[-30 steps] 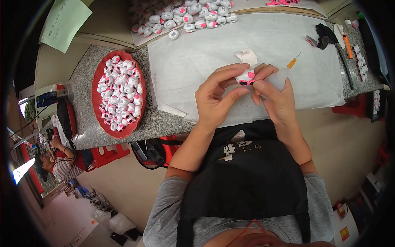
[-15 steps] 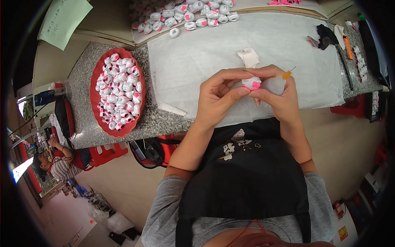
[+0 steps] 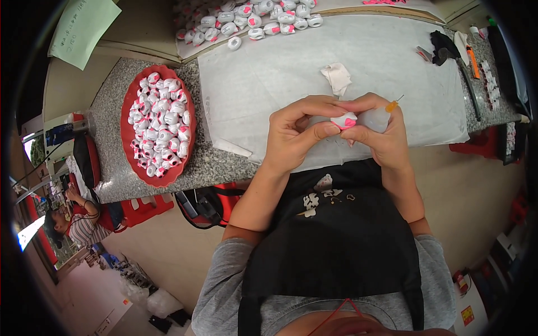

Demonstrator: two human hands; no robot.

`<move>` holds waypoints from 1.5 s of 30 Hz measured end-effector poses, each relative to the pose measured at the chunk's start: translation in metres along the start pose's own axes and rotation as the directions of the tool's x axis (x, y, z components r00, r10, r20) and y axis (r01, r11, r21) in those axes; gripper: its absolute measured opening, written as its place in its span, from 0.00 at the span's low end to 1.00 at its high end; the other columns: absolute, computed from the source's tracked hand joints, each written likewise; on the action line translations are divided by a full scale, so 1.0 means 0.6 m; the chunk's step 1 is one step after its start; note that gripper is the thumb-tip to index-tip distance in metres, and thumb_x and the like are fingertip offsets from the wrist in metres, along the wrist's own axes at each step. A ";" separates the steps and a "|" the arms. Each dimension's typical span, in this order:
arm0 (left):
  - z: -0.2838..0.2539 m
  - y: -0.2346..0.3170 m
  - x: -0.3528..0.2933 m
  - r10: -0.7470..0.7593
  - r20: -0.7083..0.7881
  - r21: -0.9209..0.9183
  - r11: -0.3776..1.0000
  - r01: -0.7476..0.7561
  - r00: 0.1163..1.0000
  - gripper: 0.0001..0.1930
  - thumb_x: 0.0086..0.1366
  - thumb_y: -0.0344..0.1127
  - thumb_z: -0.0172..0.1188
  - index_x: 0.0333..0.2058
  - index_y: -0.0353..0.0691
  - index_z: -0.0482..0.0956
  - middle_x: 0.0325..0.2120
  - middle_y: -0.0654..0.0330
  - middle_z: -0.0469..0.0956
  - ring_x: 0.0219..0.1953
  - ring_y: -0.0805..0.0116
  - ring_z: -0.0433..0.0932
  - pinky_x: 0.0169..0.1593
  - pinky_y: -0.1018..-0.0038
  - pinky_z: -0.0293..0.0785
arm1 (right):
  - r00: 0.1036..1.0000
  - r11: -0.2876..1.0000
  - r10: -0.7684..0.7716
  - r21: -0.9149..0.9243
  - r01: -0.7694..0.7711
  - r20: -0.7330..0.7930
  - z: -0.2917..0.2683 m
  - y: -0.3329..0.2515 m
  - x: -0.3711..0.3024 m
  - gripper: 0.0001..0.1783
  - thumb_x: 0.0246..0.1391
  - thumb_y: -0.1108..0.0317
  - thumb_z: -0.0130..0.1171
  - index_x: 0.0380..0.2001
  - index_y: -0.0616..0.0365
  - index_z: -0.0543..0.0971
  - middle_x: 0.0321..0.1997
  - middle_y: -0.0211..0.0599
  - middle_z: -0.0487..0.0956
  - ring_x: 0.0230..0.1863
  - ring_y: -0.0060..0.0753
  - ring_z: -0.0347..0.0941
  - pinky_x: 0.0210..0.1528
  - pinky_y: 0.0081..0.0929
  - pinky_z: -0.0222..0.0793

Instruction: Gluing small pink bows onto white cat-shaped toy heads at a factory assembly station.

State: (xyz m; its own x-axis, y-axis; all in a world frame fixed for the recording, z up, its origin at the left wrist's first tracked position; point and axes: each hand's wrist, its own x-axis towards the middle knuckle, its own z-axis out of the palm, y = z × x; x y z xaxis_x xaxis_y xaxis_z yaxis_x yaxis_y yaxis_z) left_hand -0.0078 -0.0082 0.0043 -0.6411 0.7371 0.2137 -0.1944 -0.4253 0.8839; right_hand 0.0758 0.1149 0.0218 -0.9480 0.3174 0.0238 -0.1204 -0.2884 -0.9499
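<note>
A small white plastic piece with a pink bow [image 3: 344, 121] sits between my two hands above the paper-covered part of the bench. My left hand [image 3: 291, 130] is closed, its thumb and fingers pinching the piece from the left. From the right, the thumb and fingertips of my right hand [image 3: 386, 144] also press on it. Tucked in that same right hand is a small translucent squeeze bottle [image 3: 374, 119] with an orange needle tip [image 3: 392, 105] pointing up and right, away from the piece. A crumpled white cloth [image 3: 337, 78] lies just beyond my hands.
A red scalloped tray [image 3: 126, 120] heaped with similar pieces stands at the left. More pieces [image 3: 255, 22] pile up along the back. Snips [image 3: 424, 54], a black cloth [image 3: 444, 45] and an orange cutter [image 3: 473, 63] lie at the right. Another person [image 3: 84, 224] sits far left.
The white piece has turned slightly between my fingers, and my right thumb has shifted up against it. Both hands stay in nearly the same place.
</note>
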 end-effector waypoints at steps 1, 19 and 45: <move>0.000 0.000 0.000 0.000 0.001 -0.001 1.000 0.000 1.000 0.09 0.46 0.22 0.55 0.30 0.31 0.72 0.32 0.53 0.72 0.39 0.65 0.68 0.43 0.73 0.64 | 1.000 1.000 0.000 -0.001 0.000 -0.001 0.000 0.000 0.000 0.15 0.32 0.76 0.60 0.30 0.64 0.74 0.22 0.31 0.69 0.20 0.18 0.62 0.20 0.13 0.59; 0.007 0.009 -0.001 -0.102 -0.050 0.017 0.995 0.103 0.993 0.12 0.49 0.21 0.52 0.35 0.29 0.69 0.32 0.54 0.71 0.36 0.70 0.70 0.38 0.78 0.68 | 0.998 0.998 0.064 0.014 -0.064 -0.008 -0.001 0.002 -0.001 0.16 0.37 0.79 0.51 0.36 0.67 0.68 0.28 0.40 0.71 0.21 0.23 0.67 0.19 0.15 0.62; 0.002 0.001 -0.004 -0.071 -0.096 -0.132 0.990 0.058 0.993 0.12 0.49 0.21 0.52 0.35 0.30 0.68 0.32 0.53 0.70 0.38 0.69 0.70 0.42 0.77 0.65 | 0.997 0.981 0.032 0.191 -0.018 -0.070 0.026 0.012 0.001 0.17 0.38 0.75 0.51 0.36 0.69 0.67 0.22 0.37 0.69 0.17 0.22 0.63 0.18 0.17 0.60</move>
State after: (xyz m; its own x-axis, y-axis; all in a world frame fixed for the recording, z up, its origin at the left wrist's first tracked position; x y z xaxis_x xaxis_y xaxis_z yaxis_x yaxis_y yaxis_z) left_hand -0.0053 -0.0099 0.0051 -0.6941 0.7115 0.1094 -0.3277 -0.4476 0.8320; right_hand 0.0697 0.0987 0.0197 -0.9285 0.3703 -0.0287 -0.1571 -0.4614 -0.8732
